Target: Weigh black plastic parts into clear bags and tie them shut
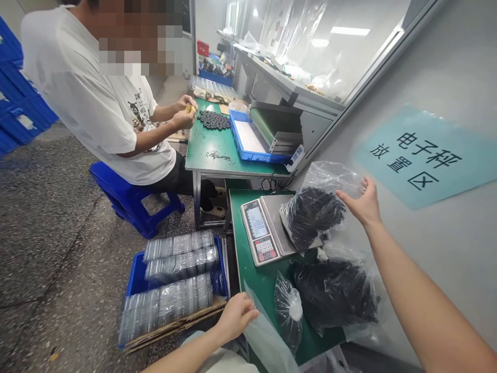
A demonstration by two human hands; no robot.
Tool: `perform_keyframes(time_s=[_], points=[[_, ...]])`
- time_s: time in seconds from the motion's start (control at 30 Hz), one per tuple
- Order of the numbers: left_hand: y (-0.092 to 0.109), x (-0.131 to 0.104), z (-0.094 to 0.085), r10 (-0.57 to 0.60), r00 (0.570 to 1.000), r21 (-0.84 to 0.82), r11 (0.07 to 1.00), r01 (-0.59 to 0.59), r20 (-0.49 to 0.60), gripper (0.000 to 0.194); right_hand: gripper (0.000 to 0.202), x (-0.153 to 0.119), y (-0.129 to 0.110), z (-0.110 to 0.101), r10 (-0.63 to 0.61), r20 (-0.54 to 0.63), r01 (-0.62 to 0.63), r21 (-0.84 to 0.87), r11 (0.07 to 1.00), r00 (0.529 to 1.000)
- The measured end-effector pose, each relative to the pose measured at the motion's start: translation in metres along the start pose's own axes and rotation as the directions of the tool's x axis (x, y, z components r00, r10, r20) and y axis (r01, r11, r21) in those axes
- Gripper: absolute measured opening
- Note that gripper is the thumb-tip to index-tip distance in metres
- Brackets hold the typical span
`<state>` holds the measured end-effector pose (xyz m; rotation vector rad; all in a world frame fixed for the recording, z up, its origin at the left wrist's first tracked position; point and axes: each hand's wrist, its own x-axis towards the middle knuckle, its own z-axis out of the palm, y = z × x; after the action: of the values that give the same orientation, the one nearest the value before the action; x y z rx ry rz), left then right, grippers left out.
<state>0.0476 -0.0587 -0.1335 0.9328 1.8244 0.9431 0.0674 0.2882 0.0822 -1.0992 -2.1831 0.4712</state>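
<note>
A clear bag of black parts (312,212) rests on the pan of a digital scale (258,233). My right hand (363,202) is at the right side of this bag, fingers apart, by its loose plastic top. Low in the view, my left hand (238,313) is closed on the edge of an empty-looking plastic bag (267,336). In front of the scale lie a larger bag of black parts (337,292) and a small clear bag with a white item (295,308), both on the green table (252,277).
A seated person (89,88) works at another green table (194,150) with black rings (214,120) and a blue tray (256,154). On the floor stands a blue crate (135,274) of stacked clear plastic trays. A blue sign (427,155) is on the right wall.
</note>
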Motion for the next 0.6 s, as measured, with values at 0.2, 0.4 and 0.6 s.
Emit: perform_keyframes(time_s=[0.2,0.4,0.6], points=[[0.008,-0.005,-0.013,0.153,0.981,-0.009,0.988,-0.155,-0.118,0.025,0.114,0.001,0.006,-0.007,0.000,-0.011,0.000,0.020,1.000,1.000],[0.016,0.009,-0.035,0.216,0.972,-0.115,0.967,-0.225,-0.092,0.027,0.116,-0.002,0.014,-0.014,0.043,-0.002,-0.042,0.056,0.998,0.999],[0.035,0.017,-0.076,0.252,0.967,-0.253,0.938,-0.235,0.034,0.026,0.100,-0.017,0.007,-0.034,0.040,-0.078,-0.029,0.147,0.989,0.996]])
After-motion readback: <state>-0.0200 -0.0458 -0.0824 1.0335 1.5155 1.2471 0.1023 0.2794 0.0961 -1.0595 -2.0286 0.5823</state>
